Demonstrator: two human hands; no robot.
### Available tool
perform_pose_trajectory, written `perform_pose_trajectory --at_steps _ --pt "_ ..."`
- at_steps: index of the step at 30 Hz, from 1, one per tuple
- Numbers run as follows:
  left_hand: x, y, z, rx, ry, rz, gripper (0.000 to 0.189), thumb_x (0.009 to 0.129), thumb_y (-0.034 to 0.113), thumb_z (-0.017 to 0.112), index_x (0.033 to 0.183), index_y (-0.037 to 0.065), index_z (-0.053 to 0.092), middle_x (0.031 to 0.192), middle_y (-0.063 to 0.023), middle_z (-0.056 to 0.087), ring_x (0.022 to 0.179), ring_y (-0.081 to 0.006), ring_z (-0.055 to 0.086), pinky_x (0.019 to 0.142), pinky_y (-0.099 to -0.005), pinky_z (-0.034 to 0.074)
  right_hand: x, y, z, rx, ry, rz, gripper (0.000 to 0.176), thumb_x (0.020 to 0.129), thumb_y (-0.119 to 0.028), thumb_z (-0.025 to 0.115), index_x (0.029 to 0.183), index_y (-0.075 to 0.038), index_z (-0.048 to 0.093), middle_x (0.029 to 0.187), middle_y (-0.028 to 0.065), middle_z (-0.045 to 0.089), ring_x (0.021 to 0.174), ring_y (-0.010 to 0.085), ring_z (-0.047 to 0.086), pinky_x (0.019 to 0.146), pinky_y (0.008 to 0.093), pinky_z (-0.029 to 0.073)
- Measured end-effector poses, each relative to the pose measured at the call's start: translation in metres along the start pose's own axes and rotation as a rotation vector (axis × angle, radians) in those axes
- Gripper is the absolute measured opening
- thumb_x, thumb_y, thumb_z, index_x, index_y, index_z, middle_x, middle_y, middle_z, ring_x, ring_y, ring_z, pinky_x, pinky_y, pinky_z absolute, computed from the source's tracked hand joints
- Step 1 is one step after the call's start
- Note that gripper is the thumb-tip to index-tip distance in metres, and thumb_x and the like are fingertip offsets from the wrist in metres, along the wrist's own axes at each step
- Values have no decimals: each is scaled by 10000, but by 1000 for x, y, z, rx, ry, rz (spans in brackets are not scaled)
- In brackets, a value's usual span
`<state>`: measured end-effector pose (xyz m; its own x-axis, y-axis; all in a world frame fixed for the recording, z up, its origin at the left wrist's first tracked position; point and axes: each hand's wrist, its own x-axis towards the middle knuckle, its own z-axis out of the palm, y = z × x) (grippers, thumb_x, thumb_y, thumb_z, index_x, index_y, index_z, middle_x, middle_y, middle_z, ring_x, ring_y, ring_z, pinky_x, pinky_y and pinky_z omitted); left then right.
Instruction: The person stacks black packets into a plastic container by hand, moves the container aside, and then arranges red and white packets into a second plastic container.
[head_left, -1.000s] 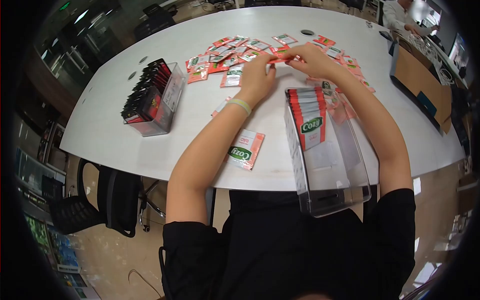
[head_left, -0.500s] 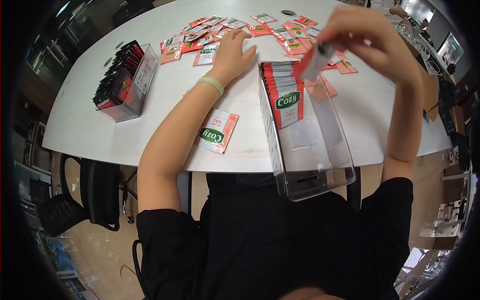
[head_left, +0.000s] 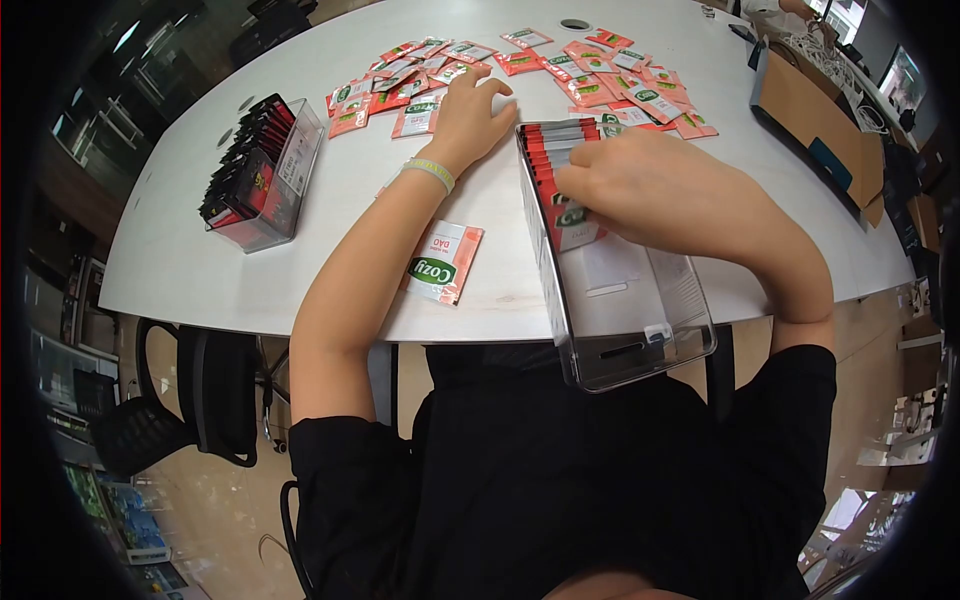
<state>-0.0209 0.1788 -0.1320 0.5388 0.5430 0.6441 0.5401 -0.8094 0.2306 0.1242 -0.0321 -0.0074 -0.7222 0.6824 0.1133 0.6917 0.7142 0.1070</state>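
Observation:
A clear plastic box (head_left: 552, 290) sits tilted at the table's front edge, holding a row of upright Cozy sachets (head_left: 545, 152) at its far end. My right hand (head_left: 650, 185) reaches into it, fingers closed on a peach-coloured sachet (head_left: 577, 238) at the front of the row; the fingertips are partly hidden. My left hand (head_left: 473, 118) rests by the scattered sachets (head_left: 417, 118), fingers spread and holding nothing. Below the left wrist, a single Cozy sachet (head_left: 445, 262) lies flat, partly behind the forearm.
Another clear box (head_left: 285, 205), packed with black-and-red sachets (head_left: 250, 165), stands on the left of the white table (head_left: 200, 280). More loose sachets (head_left: 590, 90) spread across the far side. At the right edge are an open cardboard box (head_left: 815, 125) and white cables (head_left: 835, 70).
My right hand has come down and left from above the table, bringing a sachet into the box against the front of the row. My left hand stays nearly in place.

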Motion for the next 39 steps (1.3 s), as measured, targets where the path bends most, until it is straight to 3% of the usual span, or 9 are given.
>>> perform_pose_trajectory --at_steps 2,8,12,21,23,26,29,36,39 --pt "0 1 1 -34 54 19 253 760 243 636 922 49 650 1181 -218 512 1133 -370 451 949 -436 373 2 2 6 -64 73 13 109 674 2 615 768 36 571 658 164 607 658 288 637 577 363 502" --pt "1 -1 2 -37 46 22 245 761 246 635 913 55 654 1182 -218 512 1137 -368 451 952 -433 372 2 1 6 -127 31 177 266 641 -73 689 805 -12 489 620 112 567 610 289 596 545 373 458" --pt "1 -1 1 -14 44 20 252 763 252 632 917 54 656 1181 -221 513 1135 -364 455 954 -426 372 4 -1 5 -155 45 215 188 637 -40 659 763 22 534 616 146 597 564 265 622 498 349 484" --pt "0 3 -1 -27 12 -17 253 760 251 626 912 50 657 1185 -231 512 1140 -369 453 961 -427 366 3 -5 3 -73 20 324 434 647 -151 727 918 67 468 591 139 588 536 265 616 478 326 484" --pt "0 4 -2 -23 16 -9 254 762 252 626 911 48 657 1188 -232 510 1145 -371 449 964 -429 364 5 -7 5 -11 -5 328 472 681 -227 739 915 17 409 537 137 548 508 301 584 471 364 451" --pt "0 3 -2 38 -33 -27 266 808 296 635 962 79 644 1215 -190 499 1159 -349 445 958 -428 366 6 -9 10 -17 9 297 411 672 -131 685 937 74 448 509 109 549 464 244 583 439 312 458" --pt "-1 5 -3 -26 -5 -39 253 762 257 628 909 53 661 1188 -225 512 1151 -373 446 965 -437 365 7 -12 12 -6 18 314 392 682 -128 667 935 75 447 507 104 544 453 236 576 431 315 451" --pt "-1 3 -2 -9 7 -36 256 760 261 628 912 58 658 1171 -212 522 1142 -366 454 952 -437 377 6 -13 5 -10 -14 323 393 687 -147 673 929 67 448 523 112 551 487 244 591 436 327 456" --pt "1 5 -3 -21 5 -19 256 763 259 622 922 59 648 1126 -181 547 1110 -341 475 915 -434 396 -2 -8 -2 -95 111 363 422 696 -174 682 958 61 449 551 128 561 528 252 603 463 338 464"
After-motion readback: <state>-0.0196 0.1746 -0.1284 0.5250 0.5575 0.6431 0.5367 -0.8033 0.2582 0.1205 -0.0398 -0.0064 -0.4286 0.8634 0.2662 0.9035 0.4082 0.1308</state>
